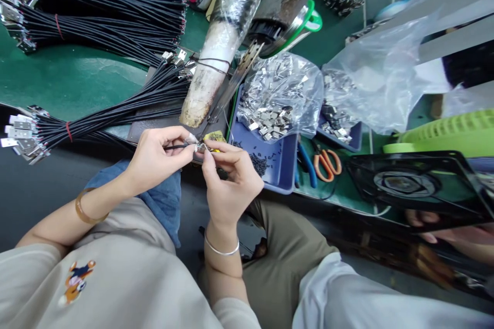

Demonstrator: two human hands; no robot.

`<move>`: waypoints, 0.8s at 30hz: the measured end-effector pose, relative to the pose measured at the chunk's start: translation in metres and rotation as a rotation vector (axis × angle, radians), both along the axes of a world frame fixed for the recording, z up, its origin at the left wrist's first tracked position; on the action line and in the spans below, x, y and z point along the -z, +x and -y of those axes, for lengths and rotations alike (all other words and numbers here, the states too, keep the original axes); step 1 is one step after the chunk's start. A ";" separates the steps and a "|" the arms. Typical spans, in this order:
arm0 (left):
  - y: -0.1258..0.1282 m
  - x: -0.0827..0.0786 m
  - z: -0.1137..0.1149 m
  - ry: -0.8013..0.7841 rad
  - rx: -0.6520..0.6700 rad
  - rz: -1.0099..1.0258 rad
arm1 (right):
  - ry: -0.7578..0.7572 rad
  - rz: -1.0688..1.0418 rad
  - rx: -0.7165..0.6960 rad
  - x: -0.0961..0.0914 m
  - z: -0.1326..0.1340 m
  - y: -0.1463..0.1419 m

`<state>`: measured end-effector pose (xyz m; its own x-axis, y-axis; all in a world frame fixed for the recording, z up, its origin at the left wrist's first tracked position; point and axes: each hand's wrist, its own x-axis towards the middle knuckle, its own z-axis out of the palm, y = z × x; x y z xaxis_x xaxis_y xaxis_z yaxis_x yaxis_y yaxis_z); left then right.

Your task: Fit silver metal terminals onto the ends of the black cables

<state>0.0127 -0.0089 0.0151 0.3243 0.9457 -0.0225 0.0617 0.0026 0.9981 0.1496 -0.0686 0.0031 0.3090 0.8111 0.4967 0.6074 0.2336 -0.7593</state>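
Note:
In front of my body, my left hand [158,157] pinches a black cable [178,147] close to its end. A small metal connector [200,148] is at the cable's tip, between the fingertips of both hands. My right hand [233,177] has its thumb and forefinger closed on that connector; fine detail there is hidden by the fingers. Just behind the fingertips lies a yellow sponge [214,136]. Beyond my left hand, a bundle of black cables [111,113] with metal plugs rests along the bench edge.
More tied cable bundles [104,5] lie at the back left. A wrapped tube [216,56] slants down toward my hands. The blue tray [283,182] holds a bag of metal shells [280,92]. Orange-handled pliers [327,165] and a black fan [409,185] are right, near another person's hand [424,223].

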 end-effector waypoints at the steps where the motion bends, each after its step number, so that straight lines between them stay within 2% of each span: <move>1: -0.001 0.000 0.000 0.017 0.001 -0.002 | -0.027 -0.036 -0.014 0.000 0.000 0.000; 4: -0.002 0.000 0.001 0.060 0.011 -0.021 | -0.028 -0.018 -0.050 -0.002 -0.001 0.002; 10: 0.001 0.004 -0.001 0.058 -0.022 -0.056 | 0.111 0.239 -0.020 -0.003 -0.007 0.004; 18: 0.004 0.004 -0.002 0.084 -0.076 -0.054 | 0.163 0.304 -0.021 -0.005 -0.013 0.004; 24: 0.004 0.004 -0.001 0.041 -0.044 -0.058 | 0.184 0.394 -0.053 -0.002 -0.011 0.007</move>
